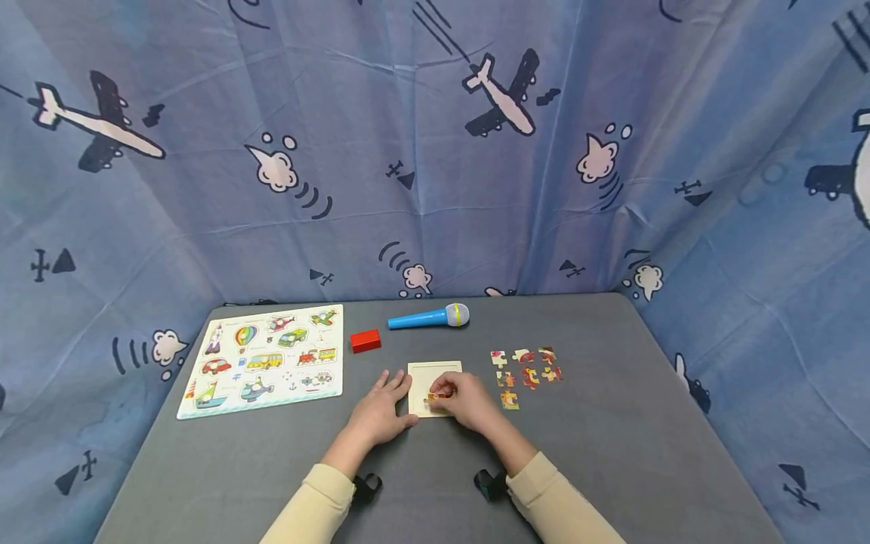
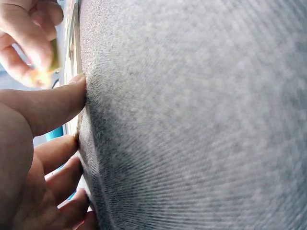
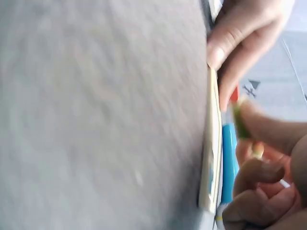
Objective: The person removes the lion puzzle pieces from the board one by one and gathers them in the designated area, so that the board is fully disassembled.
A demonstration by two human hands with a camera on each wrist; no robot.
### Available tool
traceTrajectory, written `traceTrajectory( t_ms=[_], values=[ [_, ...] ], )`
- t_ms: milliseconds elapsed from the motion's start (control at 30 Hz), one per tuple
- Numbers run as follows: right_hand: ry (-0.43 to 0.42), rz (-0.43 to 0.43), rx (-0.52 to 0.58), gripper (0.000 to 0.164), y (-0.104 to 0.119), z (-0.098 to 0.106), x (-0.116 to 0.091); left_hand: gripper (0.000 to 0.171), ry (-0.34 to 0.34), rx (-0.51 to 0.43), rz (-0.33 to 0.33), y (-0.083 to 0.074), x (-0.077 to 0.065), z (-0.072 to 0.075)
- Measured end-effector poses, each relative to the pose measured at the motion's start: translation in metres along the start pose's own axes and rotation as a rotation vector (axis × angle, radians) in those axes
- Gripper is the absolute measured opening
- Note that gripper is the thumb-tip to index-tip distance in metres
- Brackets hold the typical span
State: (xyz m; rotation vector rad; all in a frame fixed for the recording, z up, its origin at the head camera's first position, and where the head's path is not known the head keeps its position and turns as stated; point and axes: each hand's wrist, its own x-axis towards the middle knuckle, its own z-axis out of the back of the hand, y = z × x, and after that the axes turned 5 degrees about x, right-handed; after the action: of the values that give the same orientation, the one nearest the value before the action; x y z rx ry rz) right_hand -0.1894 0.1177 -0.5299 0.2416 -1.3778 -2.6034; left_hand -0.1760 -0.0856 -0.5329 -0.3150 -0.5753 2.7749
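Note:
A small pale wooden puzzle tray (image 1: 423,372) lies on the grey table. My left hand (image 1: 381,410) rests on the table at its left side with fingers spread, the thumb touching the tray's near-left edge. Over the tray, my right hand (image 1: 467,400) pinches a jigsaw piece (image 1: 435,397) between thumb and fingers. In the right wrist view that jigsaw piece (image 3: 241,120) shows blurred, greenish and edge-on, above the tray (image 3: 211,158). Several loose jigsaw pieces (image 1: 529,378) with yellow and red prints lie in rough rows right of the tray.
Behind the tray lies a blue toy microphone (image 1: 424,318) with a grey head. A red block (image 1: 365,341) sits left of the microphone. Farther left is a white picture board (image 1: 265,359) printed with vehicles. A blue airplane-print curtain (image 1: 421,151) hangs behind the table.

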Motion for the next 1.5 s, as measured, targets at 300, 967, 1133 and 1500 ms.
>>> traceTrajectory(
  t_ms=[300,967,1133,1500],
  values=[
    [-0.017,-0.031,0.098,0.021,-0.009,0.034,-0.014,0.077,0.007,0.001,-0.004,0.001,-0.001,-0.001],
    [-0.144,-0.049,0.107,0.027,-0.05,0.108,-0.049,0.077,0.008,0.0,-0.006,0.0,-0.002,0.0],
    [-0.169,-0.077,0.128,0.034,-0.07,0.123,-0.057,0.077,0.011,0.001,-0.006,0.0,-0.001,0.001],
    [-0.163,-0.157,0.039,0.026,-0.101,0.137,-0.06,0.077,0.016,0.002,-0.002,-0.001,-0.001,0.001]
  ],
)
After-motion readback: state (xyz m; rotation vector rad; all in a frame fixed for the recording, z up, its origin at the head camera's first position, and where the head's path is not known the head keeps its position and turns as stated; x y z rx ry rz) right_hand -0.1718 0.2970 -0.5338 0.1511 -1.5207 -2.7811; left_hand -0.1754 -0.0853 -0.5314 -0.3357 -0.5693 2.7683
